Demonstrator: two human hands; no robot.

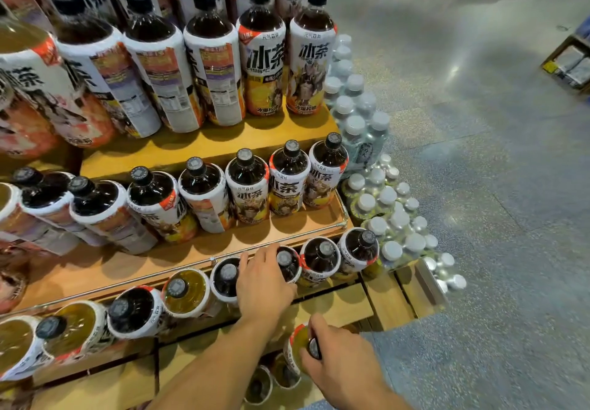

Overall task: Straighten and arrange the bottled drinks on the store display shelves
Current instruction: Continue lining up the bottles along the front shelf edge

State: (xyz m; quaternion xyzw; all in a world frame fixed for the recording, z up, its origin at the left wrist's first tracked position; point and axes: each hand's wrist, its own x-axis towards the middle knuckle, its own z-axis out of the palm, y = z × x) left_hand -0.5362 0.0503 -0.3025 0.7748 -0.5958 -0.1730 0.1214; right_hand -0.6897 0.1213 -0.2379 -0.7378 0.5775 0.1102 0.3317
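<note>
Tiered wooden display shelves [204, 151] carry rows of large iced-tea bottles with white labels and black caps. On the lowest tier, my left hand [265, 285] grips the shoulder of a dark tea bottle [287, 266], between a second dark bottle [225, 278] and a third [321, 258]. In front of the shelf and lower down, my right hand [335, 361] holds a yellow tea bottle [298, 346] by its neck and cap. Two more yellow bottles [271, 381] stand below it, partly hidden by my arms.
Shrink-wrapped packs of clear, white-capped bottles [376, 192] are stacked on a wooden pallet [402, 298] at the display's right end. A thin metal rail [178, 269] edges the middle tier. Grey speckled floor [479, 154] spreads to the right, with other racks far back.
</note>
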